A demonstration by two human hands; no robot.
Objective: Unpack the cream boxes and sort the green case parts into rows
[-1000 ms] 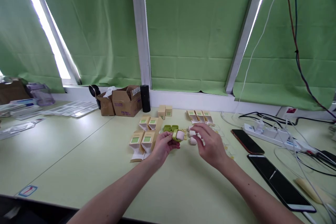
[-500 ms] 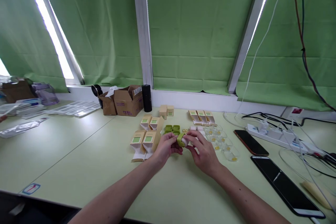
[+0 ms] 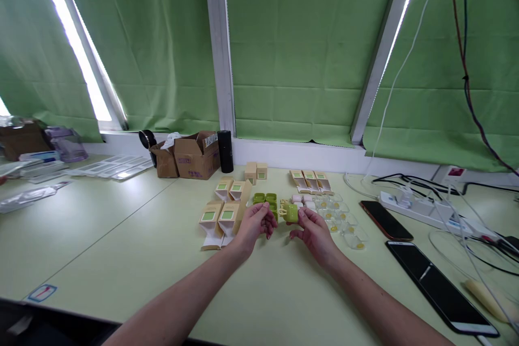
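My right hand (image 3: 318, 237) pinches a small green case (image 3: 290, 213) by its right side, just above the table. A pale yellow ring or clip sticks out from the case's left side. Facing it across a short gap is my left hand (image 3: 253, 230), its fingers loosely bent, thumb apart, with nothing seen in them. Behind the hands, several green square covers (image 3: 259, 197) stand in a group, partly hidden by my left fingers. Small white-pink cases (image 3: 297, 198) lie just beyond my right hand, beside some small yellow pieces (image 3: 284, 202).
Open kraft boxes (image 3: 208, 216) stand left of my hands, and more kraft boxes (image 3: 311, 181) lie at the back. Clear plastic shells (image 3: 334, 213) are to the right. Two phones (image 3: 441, 286) and a power strip (image 3: 424, 210) with cables lie further right. A cardboard carton (image 3: 198, 157) and black cylinder (image 3: 225, 151) stand behind.
The green case has left my left hand and is now in my right hand alone, turned so its ring points left. My hands have drawn apart.
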